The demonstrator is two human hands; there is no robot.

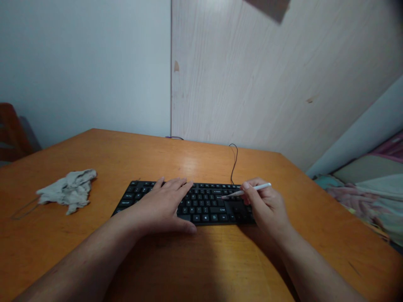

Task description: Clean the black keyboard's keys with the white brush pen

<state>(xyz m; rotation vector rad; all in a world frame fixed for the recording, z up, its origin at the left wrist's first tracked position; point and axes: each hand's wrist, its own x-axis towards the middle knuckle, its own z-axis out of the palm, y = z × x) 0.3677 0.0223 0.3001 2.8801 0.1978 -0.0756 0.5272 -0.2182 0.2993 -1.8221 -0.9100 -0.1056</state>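
A black keyboard (pixel 201 203) lies across the wooden table in front of me. My left hand (pixel 166 205) rests flat over its left-middle part, fingers stretched out and thumb along the near edge; the keys beneath are hidden. Between the thumb and fingers of my right hand (pixel 266 203) is a slim white pen-like stick (pixel 256 187), held slantwise. Its narrow tip points down and left at the keys right of the keyboard's middle, and I cannot tell whether it touches them. The right hand also covers the keyboard's right end.
On the left of the table (pixel 204 268) lies a crumpled grey-white cloth (pixel 71 189) with loose threads. A thin black cable (pixel 236 161) runs from the keyboard toward the back edge. A wall stands behind, a wooden chair (pixel 14 132) at far left, and piled fabric (pixel 362 201) beyond the right edge.
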